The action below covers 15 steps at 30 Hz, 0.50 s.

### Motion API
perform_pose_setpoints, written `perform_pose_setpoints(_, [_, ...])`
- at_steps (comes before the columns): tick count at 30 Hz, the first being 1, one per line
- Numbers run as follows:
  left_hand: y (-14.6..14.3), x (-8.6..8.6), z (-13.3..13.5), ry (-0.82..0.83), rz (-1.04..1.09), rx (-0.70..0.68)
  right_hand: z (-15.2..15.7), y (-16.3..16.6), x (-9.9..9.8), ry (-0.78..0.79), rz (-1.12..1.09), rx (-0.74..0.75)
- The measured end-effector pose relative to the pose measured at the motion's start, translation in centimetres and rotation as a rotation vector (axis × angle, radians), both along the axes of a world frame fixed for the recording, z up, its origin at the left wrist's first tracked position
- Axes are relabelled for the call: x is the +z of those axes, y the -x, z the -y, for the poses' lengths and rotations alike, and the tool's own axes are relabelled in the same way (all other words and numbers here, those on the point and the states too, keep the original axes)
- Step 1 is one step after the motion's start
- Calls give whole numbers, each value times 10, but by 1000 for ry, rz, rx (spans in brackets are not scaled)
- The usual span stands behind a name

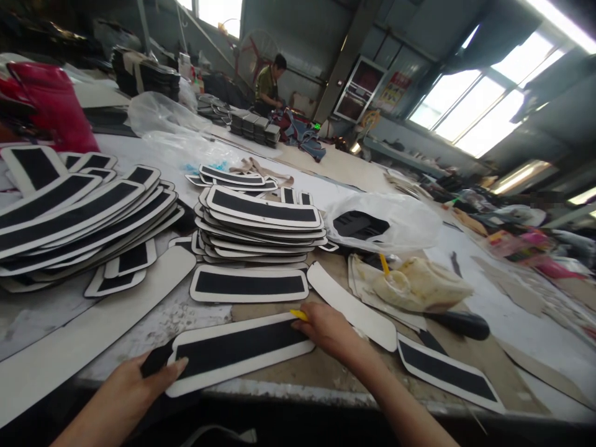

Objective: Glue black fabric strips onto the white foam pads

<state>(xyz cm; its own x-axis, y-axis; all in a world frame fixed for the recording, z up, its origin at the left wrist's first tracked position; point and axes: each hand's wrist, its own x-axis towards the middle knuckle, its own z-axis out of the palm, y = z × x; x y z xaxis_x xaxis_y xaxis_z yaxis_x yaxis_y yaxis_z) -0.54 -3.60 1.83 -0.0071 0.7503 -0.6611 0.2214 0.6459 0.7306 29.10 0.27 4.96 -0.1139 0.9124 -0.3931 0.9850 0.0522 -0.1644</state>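
Note:
A long white panel with a black strip [237, 351] lies near the table's front edge. My left hand [139, 382] rests on its left end, thumb laid over the white border, fingers partly hidden beneath. My right hand [326, 329] presses on the panel's right end with fingers curled around a small yellow tool [298, 315]. A second such panel [249, 284] lies just beyond it. A plain white strip [354, 305] lies beside my right hand.
Stacks of black-and-white panels stand at the left [79, 211] and centre [261, 226]. A plastic bag [386, 223], a glue-stained rag [419, 285] and a dark handle [459, 323] lie at right. Another person [270, 84] works far back.

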Motion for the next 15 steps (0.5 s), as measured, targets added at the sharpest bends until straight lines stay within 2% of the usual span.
perform_pose_setpoints(4, [2,-5,0,-46,-58,5,-1,0,1,-2,2,16])
perform_pose_setpoints(10, [5,-20,3,-10,-25,-5,-2,3,2,10,26,9])
perform_pose_setpoints(13, [3,-22,3,-64,-82,10,-2,2,1,-6,56,-24])
perform_pose_setpoints(15, [1,-23,2,-136,-97,69,0,-1,2,-30,78,-60])
